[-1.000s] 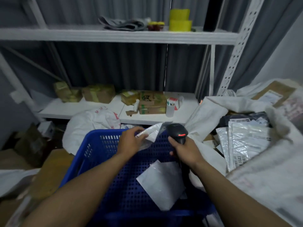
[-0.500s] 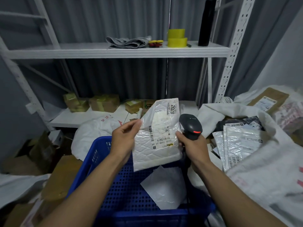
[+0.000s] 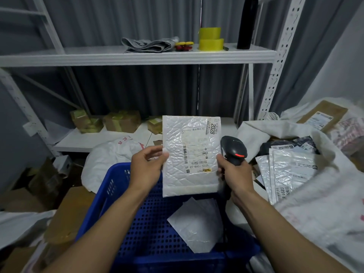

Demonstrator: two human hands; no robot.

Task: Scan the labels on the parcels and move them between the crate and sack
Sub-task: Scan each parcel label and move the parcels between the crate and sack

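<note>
A white padded parcel (image 3: 191,156) stands upright above the blue crate (image 3: 118,198), label side toward me. My left hand (image 3: 146,167) pinches its left edge. My right hand (image 3: 234,174) grips a black barcode scanner (image 3: 233,149) with a red light, and its thumb touches the parcel's right edge. One more white parcel (image 3: 195,225) lies flat in the crate. To the right, the open white sack (image 3: 315,203) holds several labelled parcels (image 3: 289,172).
A white metal shelf rack (image 3: 137,56) stands behind, with yellow tape rolls (image 3: 210,39) and a black bottle (image 3: 247,22) on top and taped cardboard boxes (image 3: 122,121) on the lower board. Another white bag (image 3: 110,154) and brown cartons (image 3: 69,213) crowd the left floor.
The parcel was lifted out of the crate and turned flat with its label toward me. Both hands and the scanner rose with it, and my view tilted upward.
</note>
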